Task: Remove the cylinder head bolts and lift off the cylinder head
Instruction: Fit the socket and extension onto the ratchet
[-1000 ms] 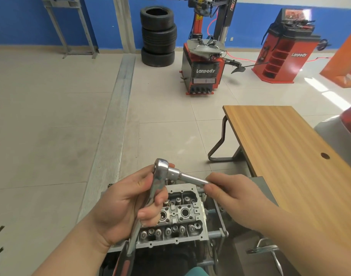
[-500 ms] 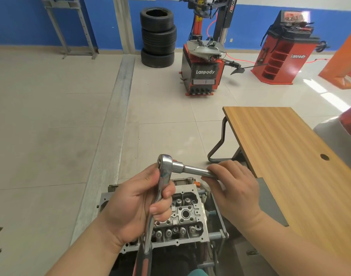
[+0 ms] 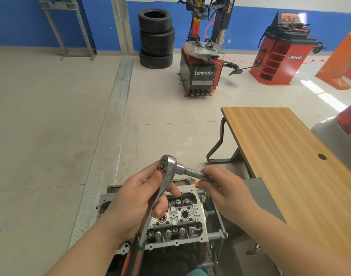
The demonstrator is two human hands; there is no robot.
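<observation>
While left hand (image 3: 134, 198) grips ratchet (image 3: 166, 176) and right hand (image 3: 226, 190) pinches extension bar (image 3: 194, 173), seat it fully before touching cylinder head (image 3: 182, 222).

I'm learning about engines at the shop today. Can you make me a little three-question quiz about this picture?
1. True or false: the left hand holds the ratchet.
2. What does the right hand pinch? A) a tyre B) the extension bar C) a hammer
3. Fill in: the engine head sits below both ____.

Key: 1 true; 2 B; 3 hands.
</observation>
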